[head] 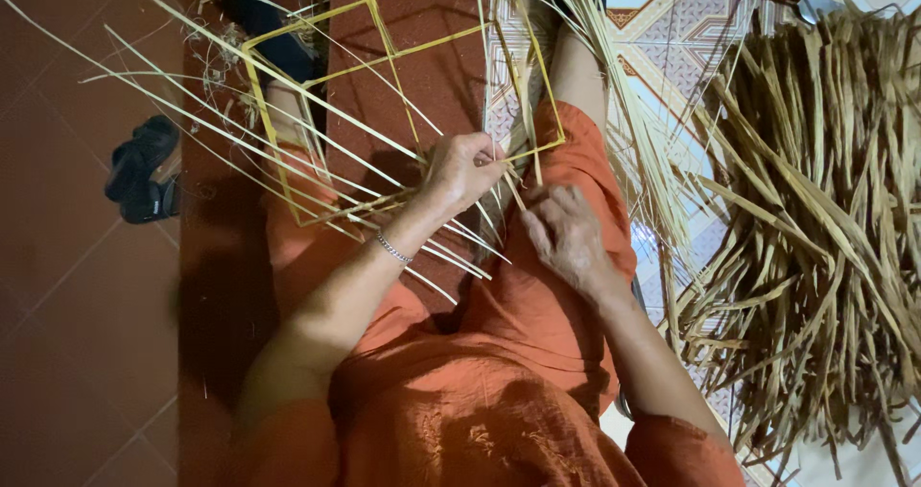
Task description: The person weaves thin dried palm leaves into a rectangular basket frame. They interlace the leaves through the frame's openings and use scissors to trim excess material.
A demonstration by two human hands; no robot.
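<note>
While both hands curl over the lap, left hand (pixel 460 172) and right hand (pixel 566 233) pinch straw strips (pixel 508 175).

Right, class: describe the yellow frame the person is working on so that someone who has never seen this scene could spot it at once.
Start at the orange trousers of the seated person. Across the knees lies the yellow frame, a square of thin straight slats with crossbars, where the left hand grips and the right hand rests nearby. Unlike the loose pale strands fanning through it and the brown leaf pile, it is rigid and bright yellow.

Frame (pixel 384 84) on lap, hands (pixel 460 170) at its near edge; leaf pile (pixel 815 209) right.
</note>
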